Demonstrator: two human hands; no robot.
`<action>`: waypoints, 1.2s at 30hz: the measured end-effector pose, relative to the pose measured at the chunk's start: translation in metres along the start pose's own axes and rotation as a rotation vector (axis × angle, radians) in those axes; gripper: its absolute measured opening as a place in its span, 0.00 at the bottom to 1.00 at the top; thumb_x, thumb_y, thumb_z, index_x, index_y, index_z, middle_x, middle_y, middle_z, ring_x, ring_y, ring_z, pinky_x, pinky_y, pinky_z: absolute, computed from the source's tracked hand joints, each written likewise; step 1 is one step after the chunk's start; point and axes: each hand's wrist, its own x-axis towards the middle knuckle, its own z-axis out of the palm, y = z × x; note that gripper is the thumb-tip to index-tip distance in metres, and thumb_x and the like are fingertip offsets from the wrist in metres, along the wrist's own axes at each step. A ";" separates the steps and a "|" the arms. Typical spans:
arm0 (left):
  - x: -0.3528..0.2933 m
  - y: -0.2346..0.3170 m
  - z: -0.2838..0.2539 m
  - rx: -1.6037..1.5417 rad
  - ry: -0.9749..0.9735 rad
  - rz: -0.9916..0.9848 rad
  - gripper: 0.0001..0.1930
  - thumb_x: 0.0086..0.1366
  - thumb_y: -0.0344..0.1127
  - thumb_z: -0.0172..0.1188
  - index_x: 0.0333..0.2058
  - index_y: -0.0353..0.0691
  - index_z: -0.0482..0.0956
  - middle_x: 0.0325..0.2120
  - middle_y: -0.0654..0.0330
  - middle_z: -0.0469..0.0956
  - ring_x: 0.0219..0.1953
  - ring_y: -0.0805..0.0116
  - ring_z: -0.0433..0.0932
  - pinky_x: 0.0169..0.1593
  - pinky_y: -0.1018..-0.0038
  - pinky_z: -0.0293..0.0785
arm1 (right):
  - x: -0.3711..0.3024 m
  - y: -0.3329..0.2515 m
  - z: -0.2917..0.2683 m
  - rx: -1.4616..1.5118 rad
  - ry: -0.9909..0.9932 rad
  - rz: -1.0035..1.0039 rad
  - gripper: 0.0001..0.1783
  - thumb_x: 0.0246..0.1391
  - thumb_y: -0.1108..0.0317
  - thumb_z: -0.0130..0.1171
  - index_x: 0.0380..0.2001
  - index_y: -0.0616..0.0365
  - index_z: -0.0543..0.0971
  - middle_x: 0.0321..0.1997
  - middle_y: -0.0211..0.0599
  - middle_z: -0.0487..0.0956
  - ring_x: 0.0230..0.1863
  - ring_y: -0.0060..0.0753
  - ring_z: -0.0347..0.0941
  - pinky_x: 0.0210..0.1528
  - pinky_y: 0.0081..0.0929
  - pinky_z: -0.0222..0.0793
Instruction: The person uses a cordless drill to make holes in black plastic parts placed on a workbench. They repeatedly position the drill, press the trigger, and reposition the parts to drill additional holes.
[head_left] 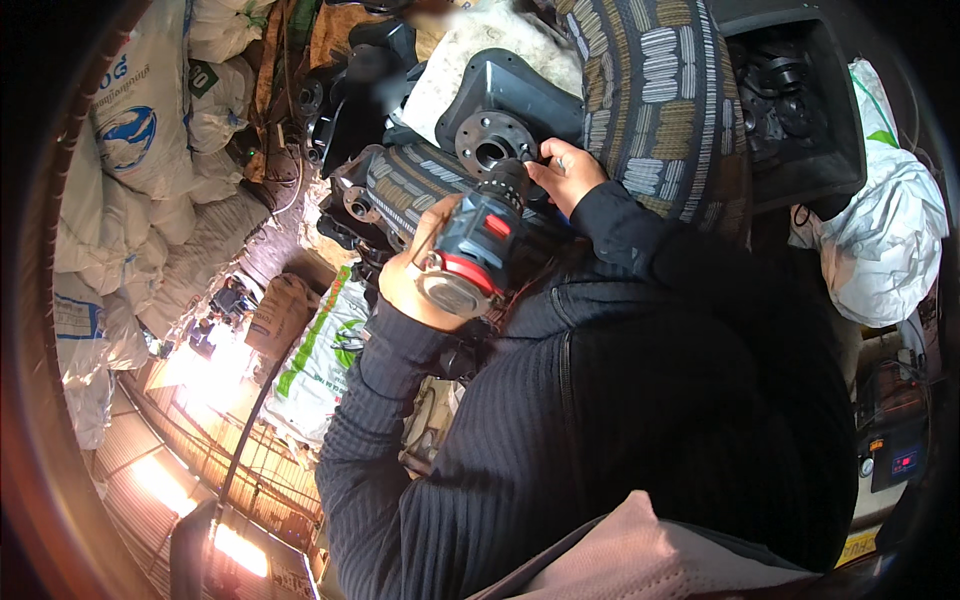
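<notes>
A cordless drill (480, 235) with a red-trimmed grey body is gripped in my left hand (415, 275). Its chuck points away from me, toward a round metal flange (488, 138) with a central bore and holes around its rim. The flange sits on a dark, plate-like black part (520, 88) with rounded corners. At the flange's right edge, beside the chuck tip, my right hand (568, 172) has thumb and fingers pinched together. A small dark piece seems to be at the fingertips, too small to name. Whether the drill tip touches the flange is hidden.
Striped patterned fabric (650, 110) curves around the black part. A black bin (805, 180) of dark metal parts stands at the right. More flanged parts (360, 203) lie to the left. White sacks (145, 120) are piled far left; a white bag (885, 245) is at the right.
</notes>
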 end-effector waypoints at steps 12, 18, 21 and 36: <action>0.008 -0.007 -0.005 0.346 0.039 0.221 0.32 0.45 0.42 0.68 0.50 0.41 0.69 0.35 0.56 0.80 0.36 0.60 0.80 0.41 0.69 0.77 | 0.009 0.008 0.001 -0.006 -0.024 -0.010 0.11 0.53 0.66 0.60 0.32 0.62 0.73 0.16 0.32 0.73 0.18 0.19 0.66 0.24 0.24 0.62; -0.024 -0.004 0.004 0.367 0.296 0.322 0.19 0.50 0.27 0.60 0.44 0.42 0.76 0.38 0.54 0.77 0.38 0.57 0.77 0.38 0.64 0.72 | 0.017 0.005 0.015 -0.162 -0.012 -0.104 0.21 0.48 0.55 0.63 0.32 0.66 0.78 0.26 0.49 0.79 0.29 0.37 0.77 0.34 0.34 0.72; -0.052 -0.016 0.038 0.066 0.163 0.085 0.22 0.50 0.30 0.58 0.47 0.42 0.71 0.39 0.53 0.76 0.41 0.54 0.75 0.42 0.64 0.72 | 0.016 -0.002 0.009 0.085 -0.059 -0.012 0.19 0.51 0.58 0.61 0.36 0.66 0.77 0.28 0.38 0.79 0.19 0.26 0.74 0.20 0.24 0.71; -0.105 -0.220 0.044 -1.795 0.501 0.023 0.31 0.57 0.39 0.60 0.59 0.47 0.59 0.53 0.56 0.65 0.50 0.59 0.68 0.44 0.62 0.72 | -0.078 -0.066 0.047 -0.165 -0.532 -0.428 0.24 0.51 0.48 0.60 0.35 0.62 0.80 0.26 0.37 0.79 0.16 0.29 0.73 0.17 0.23 0.71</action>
